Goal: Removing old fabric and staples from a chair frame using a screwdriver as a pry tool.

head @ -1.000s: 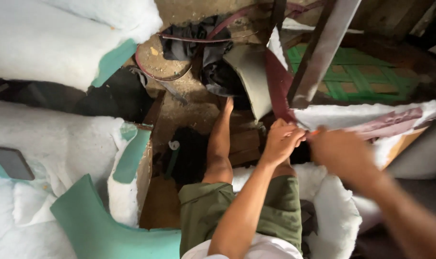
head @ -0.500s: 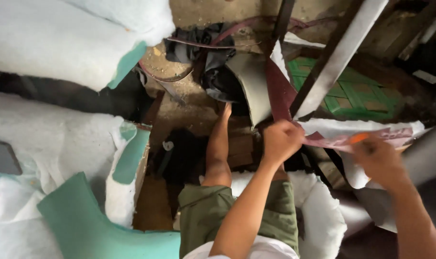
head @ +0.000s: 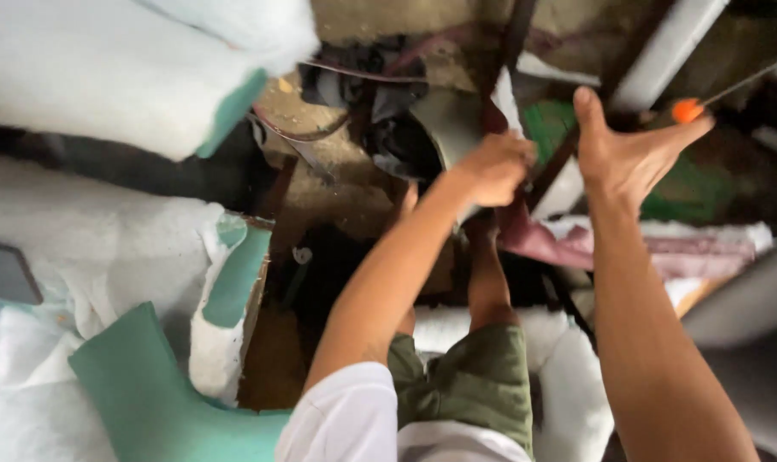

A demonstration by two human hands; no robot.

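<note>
Maroon fabric strip (head: 498, 120), narrow and long, runs roughly upright in the head view, from beside a grey curved panel (head: 444, 124) down past the left hand (head: 493, 167). Left hand is closed in a fist around the strip; fingers curled tight, strip passing through them, its long axis continuing below the knuckles toward a bunched maroon and pale cloth pile (head: 628, 248).

Right hand (head: 628, 154) is raised just to the right of the strip, palm open, fingers spread, thumb pointing up. It grips nothing firmly as far as can be seen. An orange-tipped thin rod or cord (head: 688, 109) sits at its fingertips; whether touching or behind, cannot tell because of blur.

Left hand is the nearer one: on the strip itself. Right hand stands apart from it, near, with a dark post (head: 512, 51) beyond.

Below the fingers: a bare leg and olive shorts (head: 465, 385). Far left of both hands, white wadding (head: 89, 248) and a teal foam piece (head: 149, 393).
</note>
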